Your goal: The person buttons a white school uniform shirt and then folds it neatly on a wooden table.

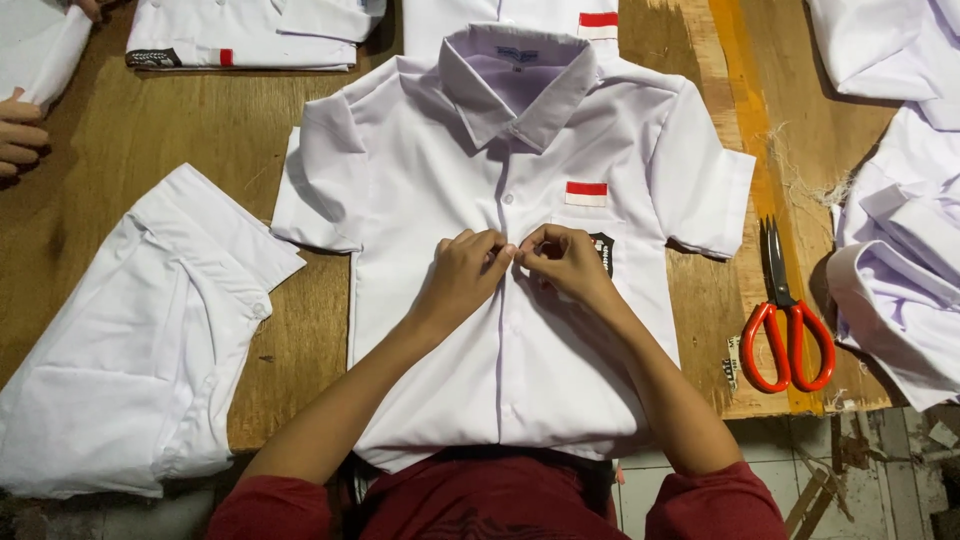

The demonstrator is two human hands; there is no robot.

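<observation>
While the white shirt [520, 330] lay flat and face-up on the wooden table [150, 150], the left hand [465, 275] and right hand [568, 260] met at its front placket, each pinching the cloth, apparently to work a button closed. Right of the grip lay red-handled scissors [785, 320]; left of it, a folded shirt [140, 340]

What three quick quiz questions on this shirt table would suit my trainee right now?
1. True or false: both hands pinch the front placket of the white shirt.
2. Which lies nearest the right hand? A scissors, B folded shirt, C chest pocket badge.
3. What colour are the handles of the scissors?

Key: 1 true, left hand too. 2 C, chest pocket badge. 3 red-orange.
</observation>
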